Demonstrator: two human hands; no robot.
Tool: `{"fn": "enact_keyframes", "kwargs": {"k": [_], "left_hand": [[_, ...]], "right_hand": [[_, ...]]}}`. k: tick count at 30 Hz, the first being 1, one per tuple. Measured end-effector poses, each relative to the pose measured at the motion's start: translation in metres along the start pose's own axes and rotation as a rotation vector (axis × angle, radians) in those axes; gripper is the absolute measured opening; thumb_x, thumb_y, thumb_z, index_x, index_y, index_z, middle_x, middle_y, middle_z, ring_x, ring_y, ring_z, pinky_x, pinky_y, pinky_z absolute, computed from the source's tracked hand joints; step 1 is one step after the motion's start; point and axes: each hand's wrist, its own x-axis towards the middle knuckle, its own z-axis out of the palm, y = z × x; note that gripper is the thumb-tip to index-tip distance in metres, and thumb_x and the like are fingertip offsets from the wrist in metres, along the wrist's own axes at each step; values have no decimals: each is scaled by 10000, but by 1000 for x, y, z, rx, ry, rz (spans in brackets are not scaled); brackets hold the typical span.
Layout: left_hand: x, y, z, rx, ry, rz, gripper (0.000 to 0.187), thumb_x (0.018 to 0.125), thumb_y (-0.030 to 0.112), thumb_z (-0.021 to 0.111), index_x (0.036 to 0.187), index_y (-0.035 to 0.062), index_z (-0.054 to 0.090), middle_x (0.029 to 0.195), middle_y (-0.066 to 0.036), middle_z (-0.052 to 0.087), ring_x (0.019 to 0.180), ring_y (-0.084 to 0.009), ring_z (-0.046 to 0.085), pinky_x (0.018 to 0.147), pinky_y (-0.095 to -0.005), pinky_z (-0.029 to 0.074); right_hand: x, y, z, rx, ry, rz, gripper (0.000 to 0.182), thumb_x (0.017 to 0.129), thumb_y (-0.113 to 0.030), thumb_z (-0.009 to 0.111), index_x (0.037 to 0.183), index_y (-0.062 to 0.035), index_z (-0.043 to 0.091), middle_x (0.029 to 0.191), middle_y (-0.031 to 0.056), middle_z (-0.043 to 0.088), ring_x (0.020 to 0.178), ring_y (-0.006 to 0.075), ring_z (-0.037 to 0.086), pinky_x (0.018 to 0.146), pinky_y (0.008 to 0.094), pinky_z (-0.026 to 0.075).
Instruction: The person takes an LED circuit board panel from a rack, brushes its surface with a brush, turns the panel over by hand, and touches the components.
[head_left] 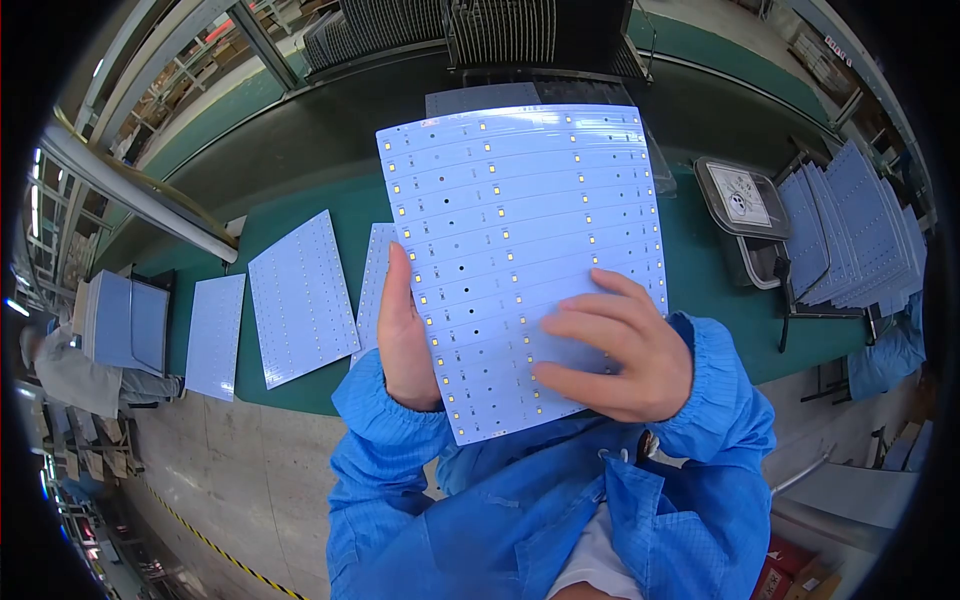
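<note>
A large white LED circuit board panel point(540, 210) is held up tilted in front of me, with rows of small yellow LEDs and dark holes across strips. My left hand point(408, 335) grips its left edge, thumb along the side and the other fingers hidden behind it. Over the lower right of the panel lies my right hand point(625, 350), its fingers spread and slightly blurred, fingertips at the surface. Left of the held panel, a second panel point(305, 300) and a narrower-looking panel point(214, 335) rest on the green table point(290, 398); another is partly hidden behind my left hand.
Upright panels point(850, 230) stand in a rack at the right, beside a lidded plastic box point(745, 205). A dark slotted rack point(500, 35) stands at the back. At the far left are a stack of panels point(125, 320) and a person in grey point(75, 370).
</note>
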Motion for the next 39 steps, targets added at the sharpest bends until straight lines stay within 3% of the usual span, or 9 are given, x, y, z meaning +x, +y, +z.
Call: {"fn": "enact_keyframes", "kwargs": {"k": [2,6,8,10,14,16,27,32,39], "left_hand": [[-1,0,3,23,43,16,581,955,459,232,1339,32,318,1298,-133,429,1149,-257,465,951,-385,383],[-3,1,1,66,106,66,572,958,452,227,1339,35,321,1292,-128,434,1143,-253,469,935,-375,399],[-3,1,4,43,96,75,568,959,449,224,1336,36,324,1290,-129,436,1140,-252,472,930,-376,403],[-4,1,1,23,84,81,564,961,446,221,1334,37,328,1287,-129,437,1136,-251,475,925,-378,407],[-3,-3,-7,-37,3,133,555,964,439,218,1325,35,339,1257,-135,466,1109,-246,497,911,-371,419],[-3,-5,-8,-24,29,124,553,965,437,217,1321,33,343,1244,-136,477,1099,-245,505,907,-370,422],[-7,-5,-3,29,40,108,588,959,465,194,1346,35,301,1298,-142,426,1155,-271,460,948,-398,394],[-8,-6,-10,-25,-68,107,606,953,484,192,1360,42,274,1320,-142,403,1175,-281,441,965,-417,378],[-10,-11,-14,-54,-123,112,623,946,503,189,1364,47,264,1320,-147,400,1177,-284,437,968,-430,374]], "right_hand": [[-12,11,-11,171,186,-15,227,674,-32,676,871,-131,623,1058,128,562,943,279,559,903,526,403],[-51,28,-33,21,744,255,83,745,8,615,808,-8,563,845,119,603,810,239,567,854,498,433],[-79,42,-44,-297,900,413,37,802,11,558,833,29,567,818,116,600,799,234,567,850,465,436],[-119,48,-66,-459,758,660,111,844,-2,506,914,45,580,860,144,599,824,260,573,849,393,437],[-192,81,-72,-817,557,915,174,862,-64,512,1006,15,569,926,160,590,863,301,574,826,373,441],[-233,96,-56,-858,282,1137,243,868,-70,500,1104,-16,515,1002,174,564,917,333,563,802,374,443],[-259,121,-43,-666,574,1035,240,796,75,483,1023,0,497,929,175,545,868,337,558,761,369,455],[-239,114,-80,-803,233,1003,178,765,33,521,935,-17,530,892,140,539,829,350,509,729,422,409],[-205,146,-92,-820,39,1107,147,689,35,573,808,-39,617,883,145,557,848,350,511,753,413,424]]}}
